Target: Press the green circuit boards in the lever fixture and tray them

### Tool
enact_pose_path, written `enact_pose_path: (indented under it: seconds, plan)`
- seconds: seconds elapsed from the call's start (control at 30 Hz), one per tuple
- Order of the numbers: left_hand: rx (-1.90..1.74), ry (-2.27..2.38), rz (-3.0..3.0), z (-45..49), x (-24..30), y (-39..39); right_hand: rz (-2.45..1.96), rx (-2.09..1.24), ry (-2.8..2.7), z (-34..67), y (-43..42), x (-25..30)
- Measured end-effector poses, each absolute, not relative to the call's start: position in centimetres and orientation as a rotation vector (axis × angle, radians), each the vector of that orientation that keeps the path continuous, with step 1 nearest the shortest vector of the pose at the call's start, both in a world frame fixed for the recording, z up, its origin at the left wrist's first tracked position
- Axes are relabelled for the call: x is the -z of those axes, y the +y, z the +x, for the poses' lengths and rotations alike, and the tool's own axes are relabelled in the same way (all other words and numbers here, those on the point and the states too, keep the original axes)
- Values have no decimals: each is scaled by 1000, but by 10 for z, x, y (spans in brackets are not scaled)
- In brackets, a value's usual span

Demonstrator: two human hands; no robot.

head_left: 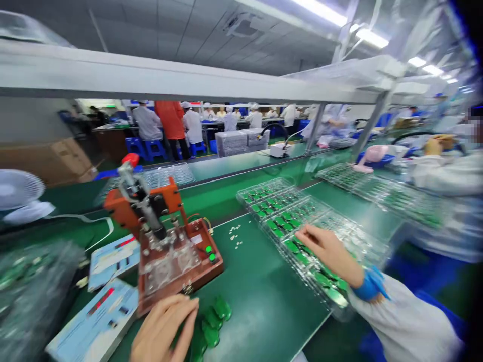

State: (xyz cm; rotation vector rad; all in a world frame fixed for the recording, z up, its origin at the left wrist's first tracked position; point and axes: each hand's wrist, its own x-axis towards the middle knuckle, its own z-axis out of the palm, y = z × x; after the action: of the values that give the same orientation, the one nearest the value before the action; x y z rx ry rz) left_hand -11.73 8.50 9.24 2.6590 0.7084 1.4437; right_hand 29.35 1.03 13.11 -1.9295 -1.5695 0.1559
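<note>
My left hand (164,329) lies near the front edge of the green mat, fingers together and resting on a small heap of green circuit boards (213,322), just in front of an orange-brown press fixture (171,251). My right hand (326,249) reaches out over a clear plastic tray (362,246) of green boards, fingers extended and touching the boards in its cells. I cannot see a board gripped in either hand.
A red-knobbed lever (130,161) tops the fixture. Small white parts (236,236) are scattered on the mat. Blue-white cards (98,317) lie at left, a white fan (18,193) beyond. Another worker in white (449,201) sits at right; more people stand far back.
</note>
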Motion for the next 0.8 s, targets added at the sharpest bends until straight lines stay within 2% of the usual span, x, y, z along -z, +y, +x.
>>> enact_pose_path:
  seconds: [0.13, 0.23, 0.6, 0.8]
  plan:
    - [-1339, 846, 2565, -119, -98, 82, -1528, -640, -1923, 192, -1, -114]
    - [-1272, 948, 2504, -131, -93, 81, -1328, -834, -2045, 148, 7, -93]
    - [-719, 1127, 2376, -196, -63, 52, -1313, -986, -2146, 138, 53, -64]
    - [-539, 1142, 2361, -191, -60, 53, -1255, -1097, -2040, 138, 56, -82]
